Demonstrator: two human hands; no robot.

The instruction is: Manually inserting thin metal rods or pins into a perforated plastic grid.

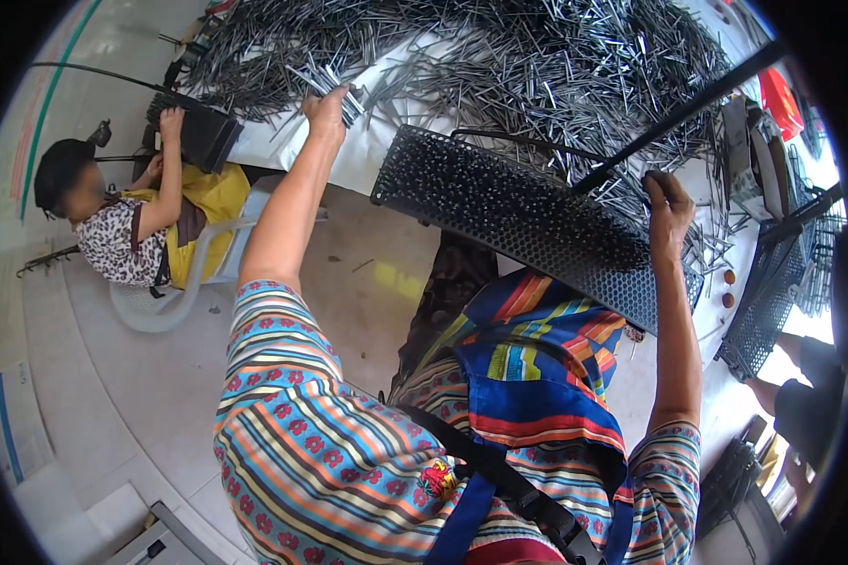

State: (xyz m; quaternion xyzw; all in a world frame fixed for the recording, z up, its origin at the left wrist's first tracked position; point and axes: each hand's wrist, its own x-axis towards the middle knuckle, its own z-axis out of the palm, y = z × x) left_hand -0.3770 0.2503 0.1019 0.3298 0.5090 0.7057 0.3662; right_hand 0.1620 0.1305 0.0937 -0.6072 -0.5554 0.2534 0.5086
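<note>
My left hand (326,115) is closed round a bundle of thin grey metal rods (347,105), held over the table's front edge at the left. A long black perforated rack (612,282) lies slanted in front of me at the table edge. Many small dark pieces stand packed in its holes (509,202), while bare holes show at its right end. My right hand (669,207) is beyond the rack's right end, beside loose metal rods (711,226). Its fingers are bent together; whatever may be between them is too small to make out.
A large heap of loose rods (537,75) covers the white-topped table (358,155). A black bar (688,113) crosses above the right side. At the left, another person (151,207) sits at a dark box (203,132). More black racks (763,301) stand at the right, near someone's arm.
</note>
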